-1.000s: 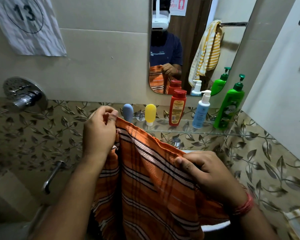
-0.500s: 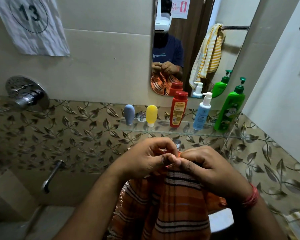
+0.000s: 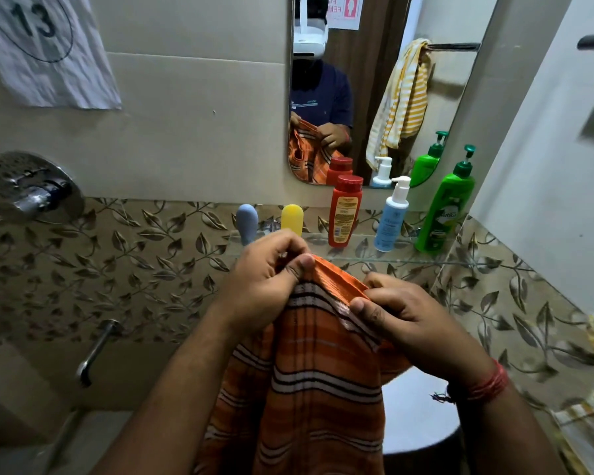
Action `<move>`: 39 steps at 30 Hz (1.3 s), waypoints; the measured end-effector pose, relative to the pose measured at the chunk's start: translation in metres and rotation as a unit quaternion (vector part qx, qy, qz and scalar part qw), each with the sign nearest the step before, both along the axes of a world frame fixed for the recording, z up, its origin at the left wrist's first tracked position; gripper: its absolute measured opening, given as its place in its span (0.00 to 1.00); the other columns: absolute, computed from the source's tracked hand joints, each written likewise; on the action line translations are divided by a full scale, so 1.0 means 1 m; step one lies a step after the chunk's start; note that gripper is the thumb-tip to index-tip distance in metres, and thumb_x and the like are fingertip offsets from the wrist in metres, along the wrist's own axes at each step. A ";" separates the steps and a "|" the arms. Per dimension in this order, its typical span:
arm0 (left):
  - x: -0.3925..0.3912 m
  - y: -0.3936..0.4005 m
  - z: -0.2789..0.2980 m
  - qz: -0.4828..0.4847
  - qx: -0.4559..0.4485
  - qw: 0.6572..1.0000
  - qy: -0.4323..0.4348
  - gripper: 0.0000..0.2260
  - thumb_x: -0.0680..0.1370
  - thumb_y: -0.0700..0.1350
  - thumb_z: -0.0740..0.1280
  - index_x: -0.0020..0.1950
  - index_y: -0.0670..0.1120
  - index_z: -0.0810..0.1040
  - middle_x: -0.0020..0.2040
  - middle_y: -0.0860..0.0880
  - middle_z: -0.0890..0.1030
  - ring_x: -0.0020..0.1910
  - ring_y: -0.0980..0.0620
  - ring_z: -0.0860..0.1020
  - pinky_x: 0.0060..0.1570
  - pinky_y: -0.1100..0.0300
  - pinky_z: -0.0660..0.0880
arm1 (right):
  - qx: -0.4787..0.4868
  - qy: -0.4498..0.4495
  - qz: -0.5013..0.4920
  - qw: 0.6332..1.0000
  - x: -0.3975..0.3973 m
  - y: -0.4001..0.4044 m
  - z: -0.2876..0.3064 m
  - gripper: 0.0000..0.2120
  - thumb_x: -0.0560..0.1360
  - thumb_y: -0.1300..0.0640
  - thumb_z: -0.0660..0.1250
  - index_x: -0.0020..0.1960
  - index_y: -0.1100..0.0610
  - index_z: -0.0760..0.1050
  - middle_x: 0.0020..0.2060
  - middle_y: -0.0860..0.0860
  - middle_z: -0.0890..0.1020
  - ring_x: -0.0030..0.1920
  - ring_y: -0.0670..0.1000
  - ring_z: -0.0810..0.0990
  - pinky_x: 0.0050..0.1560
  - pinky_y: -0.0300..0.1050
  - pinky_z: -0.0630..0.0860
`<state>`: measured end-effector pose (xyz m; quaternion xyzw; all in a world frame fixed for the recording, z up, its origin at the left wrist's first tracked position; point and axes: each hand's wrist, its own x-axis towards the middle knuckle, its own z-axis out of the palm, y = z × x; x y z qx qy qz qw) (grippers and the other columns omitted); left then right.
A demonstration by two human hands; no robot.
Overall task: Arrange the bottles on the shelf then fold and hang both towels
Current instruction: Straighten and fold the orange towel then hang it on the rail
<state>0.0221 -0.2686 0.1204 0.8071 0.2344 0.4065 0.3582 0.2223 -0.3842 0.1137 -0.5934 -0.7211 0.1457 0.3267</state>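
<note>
Below the glass shelf (image 3: 357,260), I hold the orange striped towel (image 3: 309,365) by its top edge. My left hand (image 3: 264,279) pinches the left end of that edge between thumb and curled fingers; my right hand (image 3: 405,313) pinches the right end the same way. The two grips are near each other, and the rest of the towel hangs straight down between my forearms.

On the shelf, from left to right, stand the blue capsule bottle (image 3: 247,221), the yellow capsule bottle (image 3: 292,219), the red bottle (image 3: 344,212), the blue pump bottle (image 3: 391,217) and the green pump bottle (image 3: 446,207), all upright. I judge that part of the task complete. The mirror (image 3: 374,80) reflects a yellow striped towel (image 3: 402,97) draped over a rail; its true position lies outside the view.

Step in hand, as I judge it: fold the orange towel.

Procedure:
1. Align the layers flush at the top edge before releasing either pinch.
2. Keep the edge taut and level so the stripes match.
3. Let the hanging length settle; a twisted drape produces a crooked fold.
4. Keep the cloth clear of the bottles.
</note>
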 end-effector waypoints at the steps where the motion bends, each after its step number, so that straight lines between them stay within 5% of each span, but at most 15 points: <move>1: -0.002 0.003 0.002 0.021 0.016 1.000 -0.005 0.08 0.81 0.42 0.67 0.43 0.52 0.77 0.42 0.59 0.78 0.42 0.61 0.77 0.42 0.71 0.73 | -0.001 -0.004 -0.005 1.000 0.000 0.000 -0.001 0.25 0.79 0.41 0.57 0.41 0.59 0.81 0.41 0.54 0.76 0.43 0.52 0.77 0.44 0.57 0.73; 6: 0.000 0.003 0.001 0.098 0.102 0.990 -0.008 0.07 0.81 0.40 0.67 0.43 0.47 0.77 0.41 0.55 0.77 0.43 0.57 0.76 0.40 0.71 0.71 | 0.036 -0.079 -0.046 0.995 -0.006 0.006 -0.005 0.27 0.79 0.39 0.56 0.40 0.60 0.79 0.41 0.52 0.76 0.43 0.48 0.76 0.44 0.52 0.74; 10: -0.005 0.011 0.002 0.154 0.107 0.982 -0.016 0.07 0.81 0.42 0.67 0.43 0.45 0.76 0.41 0.54 0.77 0.43 0.56 0.76 0.37 0.72 0.70 | 0.129 0.023 -0.061 0.989 -0.002 -0.001 -0.004 0.21 0.78 0.40 0.63 0.36 0.55 0.79 0.44 0.47 0.76 0.48 0.47 0.77 0.45 0.37 0.73; 18: -0.012 0.010 0.015 0.089 0.114 0.988 -0.047 0.07 0.81 0.46 0.64 0.44 0.46 0.76 0.41 0.49 0.77 0.41 0.51 0.75 0.41 0.56 0.74 | 0.011 0.009 0.003 1.000 -0.003 0.008 -0.014 0.21 0.76 0.42 0.64 0.42 0.59 0.84 0.55 0.46 0.76 0.59 0.46 0.75 0.56 0.42 0.73; 21: -0.016 0.011 0.021 0.020 0.119 0.992 -0.038 0.06 0.81 0.44 0.64 0.44 0.47 0.75 0.41 0.50 0.76 0.40 0.50 0.74 0.40 0.55 0.73 | 0.021 0.068 0.058 0.996 -0.008 0.011 -0.022 0.18 0.80 0.47 0.65 0.41 0.60 0.78 0.42 0.49 0.78 0.45 0.48 0.78 0.45 0.50 0.74; 24: -0.021 0.013 0.022 -0.016 0.117 0.992 -0.047 0.07 0.82 0.45 0.64 0.45 0.52 0.75 0.40 0.57 0.75 0.39 0.58 0.73 0.39 0.65 0.70 | -0.032 0.098 0.073 0.992 -0.016 0.014 -0.031 0.20 0.80 0.44 0.63 0.39 0.60 0.71 0.31 0.55 0.73 0.31 0.50 0.72 0.33 0.52 0.70; 29: -0.035 0.031 0.016 0.103 0.086 0.987 -0.087 0.07 0.82 0.50 0.64 0.44 0.57 0.75 0.38 0.61 0.77 0.37 0.62 0.75 0.37 0.69 0.71 | -0.056 -0.027 0.008 0.998 0.004 0.015 -0.051 0.10 0.80 0.50 0.63 0.45 0.55 0.77 0.36 0.49 0.81 0.39 0.49 0.78 0.43 0.56 0.75; 33: -0.044 0.052 0.003 0.234 0.090 0.963 -0.099 0.06 0.80 0.51 0.64 0.44 0.54 0.75 0.37 0.58 0.78 0.38 0.59 0.76 0.38 0.60 0.74 | 0.049 -0.126 -0.068 0.988 0.026 0.006 -0.047 0.04 0.77 0.56 0.64 0.44 0.53 0.75 0.36 0.47 0.81 0.37 0.50 0.78 0.38 0.51 0.74; 39: -0.045 0.061 -0.012 0.315 0.088 0.939 -0.103 0.05 0.80 0.49 0.64 0.44 0.52 0.75 0.38 0.56 0.77 0.38 0.54 0.74 0.39 0.60 0.71 | 0.167 -0.186 -0.047 0.967 0.033 -0.004 -0.021 0.13 0.79 0.47 0.61 0.42 0.54 0.76 0.38 0.43 0.76 0.36 0.48 0.76 0.34 0.47 0.77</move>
